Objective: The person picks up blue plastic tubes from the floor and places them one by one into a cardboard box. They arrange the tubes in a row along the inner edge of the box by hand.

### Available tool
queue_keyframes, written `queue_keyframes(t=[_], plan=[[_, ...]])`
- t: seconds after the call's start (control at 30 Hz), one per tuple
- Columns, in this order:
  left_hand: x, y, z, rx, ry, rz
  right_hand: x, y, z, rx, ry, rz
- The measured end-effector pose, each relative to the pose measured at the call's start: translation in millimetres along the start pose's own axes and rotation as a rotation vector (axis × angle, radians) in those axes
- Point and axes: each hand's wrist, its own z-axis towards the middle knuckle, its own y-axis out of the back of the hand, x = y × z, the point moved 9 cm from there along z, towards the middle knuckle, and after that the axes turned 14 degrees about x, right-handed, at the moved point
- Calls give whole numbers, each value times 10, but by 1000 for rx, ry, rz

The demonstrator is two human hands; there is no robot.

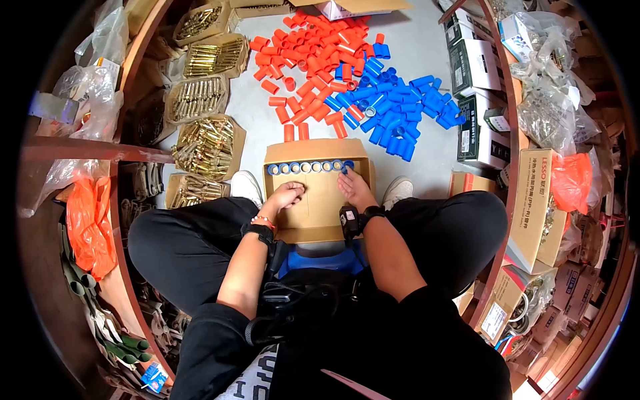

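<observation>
Between my legs stands an open cardboard box (313, 220). Along its far wall runs a row of short blue pipe couplings (305, 167), upright with their round ends facing up. My right hand (356, 189) is at the right end of this row, its fingers closed on a blue pipe coupling (348, 165). Over the left part of the box, my left hand (287, 195) hovers with fingers curled in and nothing visible in them. Beyond the box, loose red couplings (313, 60) and blue couplings (400, 107) lie spread on the floor.
Boxes of metal bolts (208, 147) line the left side. White and black cartons (477, 130) stand on the right. Shelves on both sides hold plastic bags, an orange bag (91, 227) and a LESSO carton (531, 207). My shoes (398, 191) flank the box.
</observation>
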Motion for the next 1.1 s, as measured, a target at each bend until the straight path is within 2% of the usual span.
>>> queue_keyframes(t=[0.23, 0.6, 0.8, 1.0, 1.1], plan=[[2, 8, 91, 10, -44, -130, 25, -4, 62, 21, 25, -19], [81, 66, 133, -26, -27, -112, 64, 21, 80, 3, 99, -14], [3, 62, 69, -45, -16, -75, 45, 46, 122, -6, 75, -62], [-137, 80, 44, -28, -48, -20, 71, -17, -191, -126, -29, -159], [-254, 80, -30, -45, -84, -6, 93, -114, -295, -57, -54, -269]])
